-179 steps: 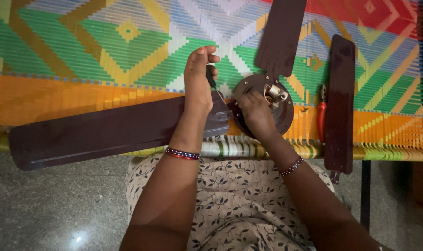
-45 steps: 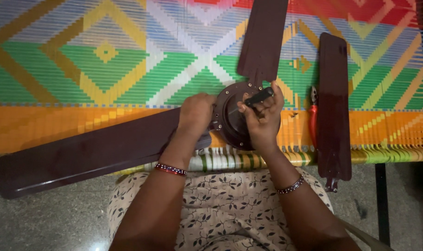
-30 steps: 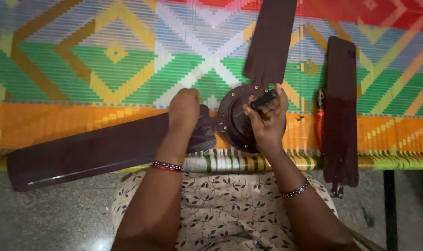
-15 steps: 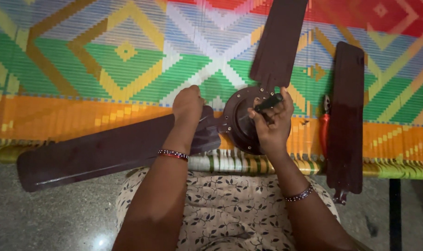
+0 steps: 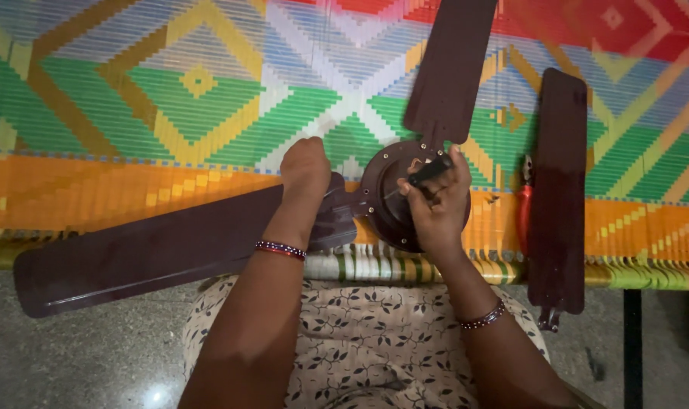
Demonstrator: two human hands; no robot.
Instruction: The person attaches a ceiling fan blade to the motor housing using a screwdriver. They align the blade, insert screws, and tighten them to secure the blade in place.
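Note:
A dark brown ceiling fan lies on a colourful woven cot. Its round motor hub (image 5: 386, 201) sits near the cot's front edge. One long blade (image 5: 148, 254) reaches left from the hub and another blade (image 5: 450, 68) points away from me. My left hand (image 5: 305, 168) is closed and presses on the root of the left blade. My right hand (image 5: 435, 203) rests on the hub and grips a black-handled tool (image 5: 429, 171) whose tip meets the hub.
A loose third blade (image 5: 558, 197) lies on the cot at the right, with a red-handled tool (image 5: 524, 212) beside it. The cot's woven surface (image 5: 201, 106) fills the far view. Speckled floor (image 5: 95, 356) lies below, and my patterned lap is under the cot's edge.
The view has shifted a little. My right hand keeps working the black-handled tool on the hub, and my left hand stays pressed on the left blade's root.

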